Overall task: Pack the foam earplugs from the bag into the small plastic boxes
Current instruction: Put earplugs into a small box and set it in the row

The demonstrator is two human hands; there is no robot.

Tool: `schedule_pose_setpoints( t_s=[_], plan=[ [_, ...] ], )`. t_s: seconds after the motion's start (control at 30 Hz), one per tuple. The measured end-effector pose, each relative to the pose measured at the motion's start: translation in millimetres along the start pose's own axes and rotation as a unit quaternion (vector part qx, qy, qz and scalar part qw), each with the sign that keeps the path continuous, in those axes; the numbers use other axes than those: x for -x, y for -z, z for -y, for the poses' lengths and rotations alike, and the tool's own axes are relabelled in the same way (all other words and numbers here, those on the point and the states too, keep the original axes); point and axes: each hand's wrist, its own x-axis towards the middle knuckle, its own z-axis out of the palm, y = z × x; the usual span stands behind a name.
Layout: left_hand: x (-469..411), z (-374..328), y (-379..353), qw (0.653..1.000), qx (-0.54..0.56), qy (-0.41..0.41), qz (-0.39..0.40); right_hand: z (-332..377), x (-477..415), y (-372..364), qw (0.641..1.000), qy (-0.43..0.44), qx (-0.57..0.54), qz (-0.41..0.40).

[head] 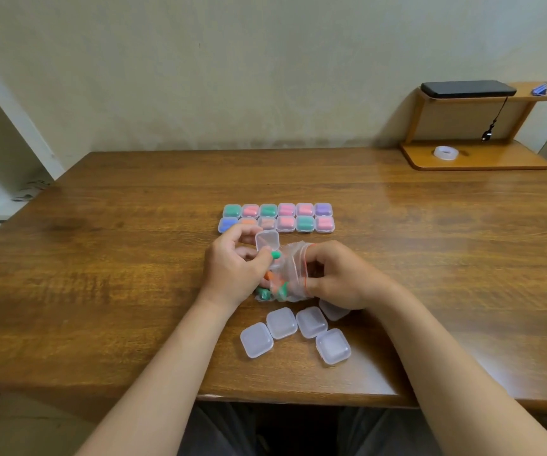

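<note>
Plastic bag (293, 271) of earplugs (277, 289) in right grip (334, 278), left grip (232, 264) pinching green earplug (276, 256)

Clear plastic zip bag (293, 274) mid brown wooden desk (101, 258). Behind it: two rows of filled small plastic boxes (278, 218). Before it: loose empty square boxes (281, 323). Far back-right: wooden shelf (502, 161).

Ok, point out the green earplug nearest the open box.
Head view, centre: the green earplug is pinched by the left hand, just below the open box and beside the bag.

One head-worn wide-angle view, forward and down, close above the wooden table (127, 278), wall (265, 77) beyond.
</note>
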Motion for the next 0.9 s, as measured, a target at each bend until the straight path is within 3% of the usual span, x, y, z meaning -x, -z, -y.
schedule_pose_setpoints(
  t_s=[0.17,0.57,0.73,0.9],
  plan=[
    [2,-4,1,1.000,-0.002,0.006,0.009,-7,3,8,0.996,-0.031,-0.080,-0.022],
    [1,-3,1,1.000,0.001,0.008,0.003,-11,6,17,0.992,-0.032,-0.100,-0.065],
    [0,-2,1,1.000,0.012,0.012,-0.012,-15,8,22,0.980,-0.050,-0.167,-0.098],
    [1,1,0,0.998,-0.007,-0.035,-0.050,-12,8,25,0.976,-0.049,-0.164,-0.137]
  ],
)
